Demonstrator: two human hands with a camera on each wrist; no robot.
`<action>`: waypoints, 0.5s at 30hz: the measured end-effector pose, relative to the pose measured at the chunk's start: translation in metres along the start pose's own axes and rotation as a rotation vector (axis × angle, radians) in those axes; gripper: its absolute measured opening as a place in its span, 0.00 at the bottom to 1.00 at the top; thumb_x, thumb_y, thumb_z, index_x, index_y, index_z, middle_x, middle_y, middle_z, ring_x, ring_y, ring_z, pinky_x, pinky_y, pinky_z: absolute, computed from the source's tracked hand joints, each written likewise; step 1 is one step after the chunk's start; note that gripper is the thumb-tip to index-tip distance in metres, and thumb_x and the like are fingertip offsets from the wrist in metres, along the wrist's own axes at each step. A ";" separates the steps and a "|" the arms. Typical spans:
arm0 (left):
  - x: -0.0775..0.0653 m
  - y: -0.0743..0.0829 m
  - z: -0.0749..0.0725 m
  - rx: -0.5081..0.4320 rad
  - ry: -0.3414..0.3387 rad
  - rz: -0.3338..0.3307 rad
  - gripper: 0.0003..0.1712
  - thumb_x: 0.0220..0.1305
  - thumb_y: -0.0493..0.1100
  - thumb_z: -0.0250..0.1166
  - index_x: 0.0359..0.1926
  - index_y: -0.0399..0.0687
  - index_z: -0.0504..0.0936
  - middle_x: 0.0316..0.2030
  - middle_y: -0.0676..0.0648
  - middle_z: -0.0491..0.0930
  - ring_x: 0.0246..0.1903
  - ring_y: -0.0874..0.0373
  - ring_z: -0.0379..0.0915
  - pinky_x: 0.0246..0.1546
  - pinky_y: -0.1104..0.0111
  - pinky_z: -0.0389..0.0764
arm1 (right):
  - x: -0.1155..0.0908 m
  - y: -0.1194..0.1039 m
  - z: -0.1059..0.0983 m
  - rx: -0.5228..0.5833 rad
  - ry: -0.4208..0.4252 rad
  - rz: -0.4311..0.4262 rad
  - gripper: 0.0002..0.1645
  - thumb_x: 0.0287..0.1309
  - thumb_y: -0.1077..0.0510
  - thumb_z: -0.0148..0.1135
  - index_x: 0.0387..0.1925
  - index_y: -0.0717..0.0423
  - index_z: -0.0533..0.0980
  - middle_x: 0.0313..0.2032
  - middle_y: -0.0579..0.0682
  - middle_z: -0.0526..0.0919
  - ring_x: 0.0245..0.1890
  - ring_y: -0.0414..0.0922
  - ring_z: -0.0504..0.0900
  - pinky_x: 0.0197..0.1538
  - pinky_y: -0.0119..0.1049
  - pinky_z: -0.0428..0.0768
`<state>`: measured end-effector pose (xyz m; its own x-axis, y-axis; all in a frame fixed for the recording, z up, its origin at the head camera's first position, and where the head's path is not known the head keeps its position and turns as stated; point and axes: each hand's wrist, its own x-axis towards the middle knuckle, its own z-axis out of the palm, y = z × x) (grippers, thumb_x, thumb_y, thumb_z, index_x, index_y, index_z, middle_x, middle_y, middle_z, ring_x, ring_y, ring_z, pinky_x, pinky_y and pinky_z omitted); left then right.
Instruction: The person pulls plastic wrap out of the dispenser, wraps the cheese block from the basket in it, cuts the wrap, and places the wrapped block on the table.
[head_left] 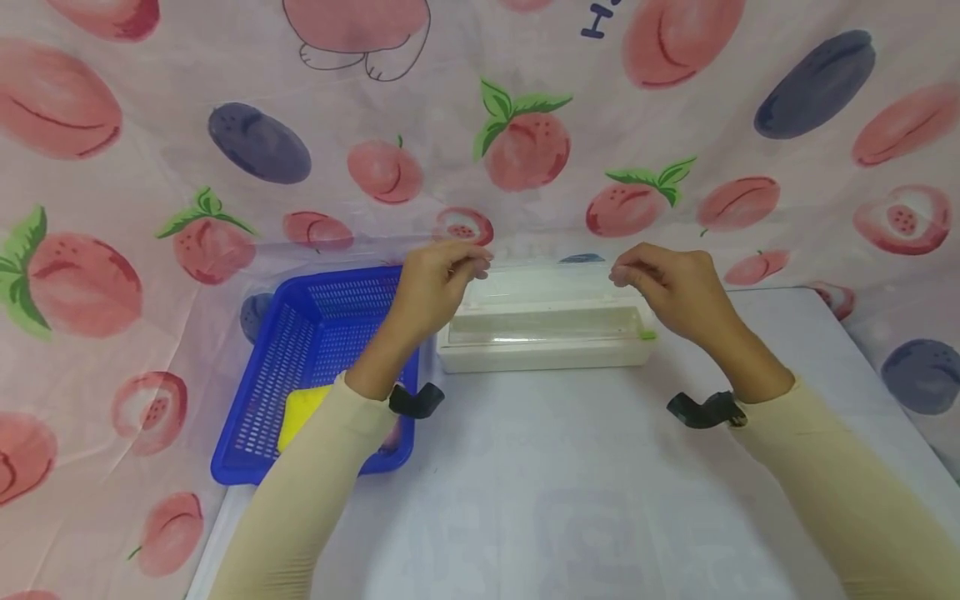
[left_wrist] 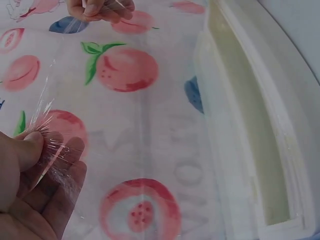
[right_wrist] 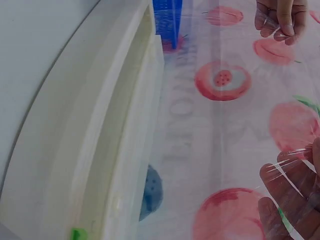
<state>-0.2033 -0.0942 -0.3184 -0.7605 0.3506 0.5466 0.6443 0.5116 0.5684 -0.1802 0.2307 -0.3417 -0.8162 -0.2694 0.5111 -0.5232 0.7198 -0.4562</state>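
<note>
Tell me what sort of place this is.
Probably a makeshift tabletop workstation, perhaps indoors: a white tabletop, a peach-print sheet as a backdrop behind it, and an open cling-film dispenser.

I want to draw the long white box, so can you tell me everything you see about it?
The long white box looks like plastic. It lies lengthwise across the white tabletop, just right of the blue basket. It's open on top, showing a long, pale greenish-grey inside, and what looks like its lid stands open along the far side. A small bright-green piece sits at its right end. The left hand and right hand are apart from it.
</note>
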 end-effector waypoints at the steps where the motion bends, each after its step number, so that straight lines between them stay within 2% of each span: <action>1: 0.000 0.002 -0.002 -0.006 0.001 -0.004 0.08 0.69 0.31 0.63 0.43 0.36 0.89 0.38 0.41 0.89 0.36 0.52 0.88 0.39 0.64 0.87 | 0.000 0.000 -0.001 0.001 0.014 -0.011 0.04 0.64 0.63 0.68 0.39 0.54 0.85 0.33 0.49 0.90 0.35 0.44 0.86 0.42 0.13 0.72; 3: -0.002 0.006 -0.006 -0.016 -0.003 -0.008 0.08 0.69 0.31 0.64 0.43 0.37 0.89 0.38 0.42 0.89 0.36 0.53 0.88 0.39 0.64 0.87 | 0.000 -0.001 -0.003 0.007 0.034 -0.030 0.04 0.63 0.64 0.69 0.38 0.54 0.85 0.32 0.49 0.90 0.34 0.41 0.85 0.43 0.11 0.71; 10: -0.008 0.017 -0.016 0.003 -0.008 0.014 0.09 0.69 0.31 0.64 0.43 0.40 0.90 0.39 0.44 0.89 0.37 0.55 0.87 0.40 0.65 0.87 | -0.002 -0.010 -0.012 0.041 0.051 -0.049 0.05 0.62 0.65 0.69 0.39 0.54 0.86 0.32 0.47 0.90 0.35 0.21 0.78 0.44 0.10 0.73; 15: -0.010 0.023 -0.021 0.024 0.008 0.031 0.08 0.69 0.33 0.65 0.44 0.41 0.90 0.38 0.45 0.89 0.37 0.56 0.86 0.37 0.66 0.84 | -0.002 -0.019 -0.018 0.065 0.065 -0.047 0.05 0.63 0.65 0.69 0.39 0.54 0.86 0.33 0.47 0.90 0.37 0.17 0.77 0.46 0.10 0.73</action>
<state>-0.1793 -0.1024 -0.2971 -0.7395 0.3600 0.5688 0.6653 0.5195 0.5361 -0.1644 0.2290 -0.3208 -0.7742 -0.2583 0.5778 -0.5769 0.6636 -0.4763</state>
